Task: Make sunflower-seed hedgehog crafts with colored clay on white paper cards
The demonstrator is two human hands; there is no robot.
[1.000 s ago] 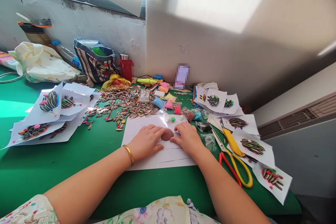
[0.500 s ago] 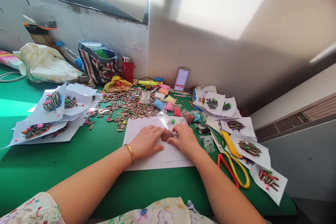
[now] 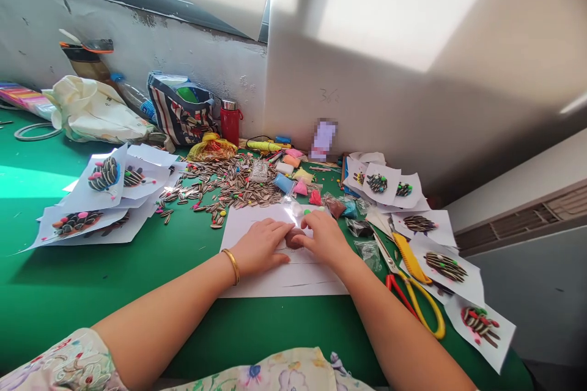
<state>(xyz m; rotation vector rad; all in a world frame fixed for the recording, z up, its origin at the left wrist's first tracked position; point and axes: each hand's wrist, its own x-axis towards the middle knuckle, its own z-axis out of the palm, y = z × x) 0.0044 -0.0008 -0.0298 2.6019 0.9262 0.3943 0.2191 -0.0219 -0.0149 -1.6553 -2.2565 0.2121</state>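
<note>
The extended, unclenched fingers (image 3: 306, 238) of the right hand (image 3: 326, 238) press on a brown clay lump (image 3: 296, 238), grasping nothing; the left hand (image 3: 259, 249) lies open just beside it; the lump sits mid-way on a paper sheet (image 3: 312, 284), its rounded edge seeming to call for more flattening; sunflower seeds (image 3: 233, 186) lie beyond the sheet, scissors (image 3: 415, 299) right of it.

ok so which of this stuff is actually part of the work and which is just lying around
Part of the work:
left hand, right hand, brown clay lump between them, white paper sheet under them, probably the striped sunflower seeds and coloured clay pieces

Just lying about:
red flask, striped bag, cream cloth bag, scissors
</note>
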